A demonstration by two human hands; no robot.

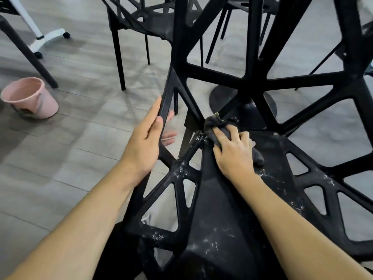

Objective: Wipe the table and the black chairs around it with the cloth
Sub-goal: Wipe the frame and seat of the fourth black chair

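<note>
Left of the chair (232, 199), gripped by left fingers (159, 120), right fingers (220, 138) clutching cloth (212, 124), sits a pink bucket (30, 98).

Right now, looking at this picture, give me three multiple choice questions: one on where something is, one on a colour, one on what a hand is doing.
1. Where does the bucket stand?
A. On the floor to the left of the chair
B. On the chair seat
C. On a table top

2. What colour is the bucket?
A. Blue
B. Pink
C. Green

3. What is the right hand doing?
A. Hanging idle at the side
B. Lifting the bucket
C. Pressing the cloth on the chair seat

Answers:
1 A, it stands on the grey floor at the far left, apart from the chair.
2 B, its wall and rim are pink.
3 C, the fingers lie over the dark cloth near the seat's back corner, while the left hand grips the chair's side bar.
</note>
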